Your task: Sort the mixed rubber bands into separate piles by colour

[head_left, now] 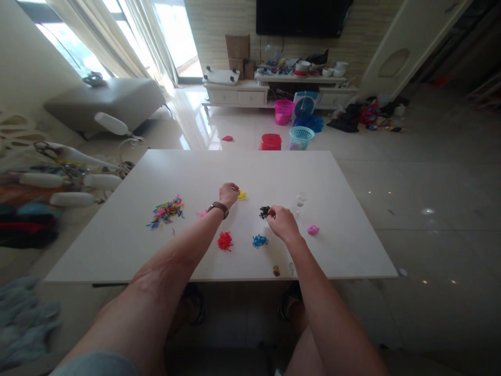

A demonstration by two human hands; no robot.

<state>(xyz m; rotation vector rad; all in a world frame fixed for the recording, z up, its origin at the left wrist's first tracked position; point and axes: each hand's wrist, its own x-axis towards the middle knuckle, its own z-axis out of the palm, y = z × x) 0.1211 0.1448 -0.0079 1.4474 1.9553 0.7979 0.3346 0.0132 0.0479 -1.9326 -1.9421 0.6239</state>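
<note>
One black pile (263, 212) — partly hidden

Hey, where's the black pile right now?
In the head view, the black pile is on the table, slightly right of centre, by the right hand, beyond the blue pile.

Black television on wall, pink basket (284, 113), light-blue basket (301, 138) beside red stool (270, 141), grey bench (109, 102) near curtains (104, 44)

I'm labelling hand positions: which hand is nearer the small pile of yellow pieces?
Left. The left hand is at the left edge of the yellow pile; the right hand is farther off, rightward, at the small pile of black pieces.
</note>
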